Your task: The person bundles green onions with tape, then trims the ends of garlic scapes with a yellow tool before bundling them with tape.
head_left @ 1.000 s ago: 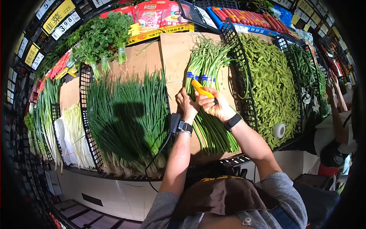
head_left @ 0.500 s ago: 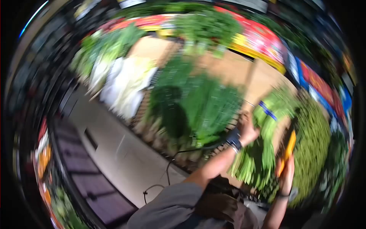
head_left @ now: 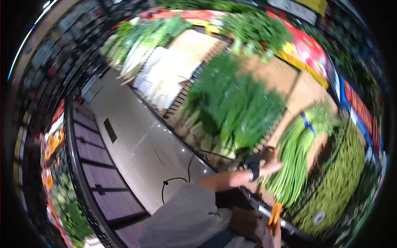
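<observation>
My left hand point(head_left: 271, 162), with a black band at its wrist, is over the display beside a bundle of long green stalks point(head_left: 294, 155) bound with blue tape point(head_left: 307, 123). Its fingers look spread and hold nothing. Lower down, at the front edge of the stand, my right hand point(head_left: 276, 234) grips a slim orange tool point(head_left: 275, 213), which points up toward the cut ends of the stalks. Left of my left hand lies a wide pile of leafy green onions point(head_left: 237, 109), roots toward me.
Slim green pods point(head_left: 339, 177) are heaped at the right, with a white ring point(head_left: 318, 218) on them. White-stemmed leeks point(head_left: 144, 49) lie at the far left, leafy bunches point(head_left: 256, 31) at the back. A black cable point(head_left: 175, 179) hangs above the tiled floor point(head_left: 136, 128). Another display stand point(head_left: 97, 165) is at left.
The view has swung, so the display sits farther right. My right hand, with the orange tool, has moved left and down toward me. My left hand is lower along the bundle.
</observation>
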### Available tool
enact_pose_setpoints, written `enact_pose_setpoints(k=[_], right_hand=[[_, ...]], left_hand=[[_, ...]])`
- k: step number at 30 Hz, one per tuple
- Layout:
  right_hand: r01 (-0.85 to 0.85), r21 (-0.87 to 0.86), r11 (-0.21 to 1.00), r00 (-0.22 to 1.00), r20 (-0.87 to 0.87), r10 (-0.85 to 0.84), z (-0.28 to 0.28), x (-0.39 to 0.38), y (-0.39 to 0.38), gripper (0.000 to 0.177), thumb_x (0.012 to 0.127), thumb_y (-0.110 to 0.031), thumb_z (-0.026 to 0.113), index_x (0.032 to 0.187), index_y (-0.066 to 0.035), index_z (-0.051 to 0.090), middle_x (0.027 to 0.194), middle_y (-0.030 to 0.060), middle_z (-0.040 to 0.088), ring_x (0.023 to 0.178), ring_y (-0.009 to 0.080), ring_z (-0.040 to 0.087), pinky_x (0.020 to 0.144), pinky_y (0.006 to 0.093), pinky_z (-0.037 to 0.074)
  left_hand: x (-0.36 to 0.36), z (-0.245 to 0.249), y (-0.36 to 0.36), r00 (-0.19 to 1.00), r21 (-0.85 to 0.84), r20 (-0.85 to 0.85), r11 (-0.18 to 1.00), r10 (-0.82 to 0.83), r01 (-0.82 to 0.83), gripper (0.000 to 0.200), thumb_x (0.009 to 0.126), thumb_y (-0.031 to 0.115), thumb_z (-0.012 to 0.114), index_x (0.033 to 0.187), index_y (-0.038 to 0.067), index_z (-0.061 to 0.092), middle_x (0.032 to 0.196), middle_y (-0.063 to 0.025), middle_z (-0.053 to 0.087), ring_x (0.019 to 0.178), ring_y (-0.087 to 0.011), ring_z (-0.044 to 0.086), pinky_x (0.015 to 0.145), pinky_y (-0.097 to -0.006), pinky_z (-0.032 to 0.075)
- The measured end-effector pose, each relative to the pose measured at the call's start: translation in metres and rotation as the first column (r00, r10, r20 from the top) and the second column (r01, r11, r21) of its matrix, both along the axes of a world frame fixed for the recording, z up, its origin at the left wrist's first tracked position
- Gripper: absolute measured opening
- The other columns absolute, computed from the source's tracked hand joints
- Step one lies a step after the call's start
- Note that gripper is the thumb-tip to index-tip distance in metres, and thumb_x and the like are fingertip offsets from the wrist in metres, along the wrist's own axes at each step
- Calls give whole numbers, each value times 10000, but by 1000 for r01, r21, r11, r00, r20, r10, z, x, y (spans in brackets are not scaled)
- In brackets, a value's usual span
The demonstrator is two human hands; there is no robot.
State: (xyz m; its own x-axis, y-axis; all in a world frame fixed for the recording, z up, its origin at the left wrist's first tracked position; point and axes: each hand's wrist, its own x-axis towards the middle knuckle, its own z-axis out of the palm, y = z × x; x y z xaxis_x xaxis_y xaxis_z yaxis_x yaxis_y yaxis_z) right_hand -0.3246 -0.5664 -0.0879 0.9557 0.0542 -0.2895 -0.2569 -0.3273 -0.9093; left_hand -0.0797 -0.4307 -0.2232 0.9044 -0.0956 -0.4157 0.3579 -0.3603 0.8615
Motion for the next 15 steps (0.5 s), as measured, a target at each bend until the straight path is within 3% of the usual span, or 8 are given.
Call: enact_pose_setpoints(k=[2, 4, 5, 6, 10, 12, 14, 15], right_hand=[[-253, -416, 874, 967, -119, 224, 24, -27, 15, 364, 876, -222, 516, 1181, -32, 457, 635, 142, 568, 493, 288, 558, 474, 354, 477], [-319, -343, 884, 946, -173, 274, 41, -21, 22, 403, 816, -123, 536, 1195, -3, 467, 913, 251, 593, 810, 404, 582, 705, 445, 484], [-365, -377, 851, 931, -143, 336, 34, -25, 18, 398, 803, -103, 533, 1186, -7, 483, 949, 239, 597, 804, 409, 580, 705, 450, 482], [-280, -403, 871, 955, -20, 297, 37, -23, 24, 371, 795, -82, 518, 1160, -20, 512, 930, 206, 595, 743, 407, 576, 665, 441, 485], [-210, -636, 743, 963, -5, 268, 8, -29, 46, 302, 758, -54, 524, 1057, -16, 547, 798, 150, 511, 598, 327, 578, 537, 408, 484], [-247, -660, 710, 961, -73, 266, 1, -32, 46, 297, 754, -58, 534, 1048, -16, 547, 803, 151, 514, 608, 322, 581, 534, 405, 486], [-160, -593, 789, 985, -46, 165, 20, -37, 41, 294, 763, -69, 540, 1053, -21, 543, 829, 154, 526, 660, 328, 584, 567, 403, 491], [-55, -525, 850, 998, 8, 70, 38, -39, 39, 277, 776, -82, 543, 1049, -33, 549, 861, 148, 538, 722, 341, 580, 616, 411, 489]], left_hand=[[-9, 17, 28, 941, 272, 336, 960, -34, -62, 317, 710, 336, 671, 833, 58, 579, 632, -37, 529, 638, -188, 532, 632, -349, 446], [-15, 80, 38, 1000, 7, -8, 1000, -7, 7, 329, 668, 351, 715, 806, 76, 599, 733, -55, 594, 696, -186, 557, 658, -324, 451], [-3, 43, 35, 992, 30, 13, 992, -124, 123, 263, 710, 297, 700, 806, 72, 603, 702, -32, 584, 651, -162, 551, 614, -287, 449], [9, 4, 29, 978, -343, -101, 929, -182, 137, 166, 762, 226, 665, 776, 77, 593, 674, 2, 565, 593, -100, 511, 552, -236, 416], [11, 14, 25, 972, -540, -99, 832, -214, 128, 108, 768, 150, 658, 729, 99, 571, 618, 48, 523, 529, -45, 452, 503, -201, 375], [14, -15, 36, 993, -376, 60, 920, -98, 113, 227, 729, 165, 675, 885, 25, 587, 730, -14, 543, 626, -108, 495, 551, -255, 404], [5, -6, 31, 898, 297, 427, 922, 105, -249, 499, 715, 123, 691, 1132, -41, 472, 911, -81, 530, 831, -141, 510, 710, -278, 437], [11, -14, 35, 941, 26, 302, 986, 151, -167, 615, 706, 128, 707, 1204, -46, 389, 986, -103, 507, 916, -167, 488, 779, -294, 422]])
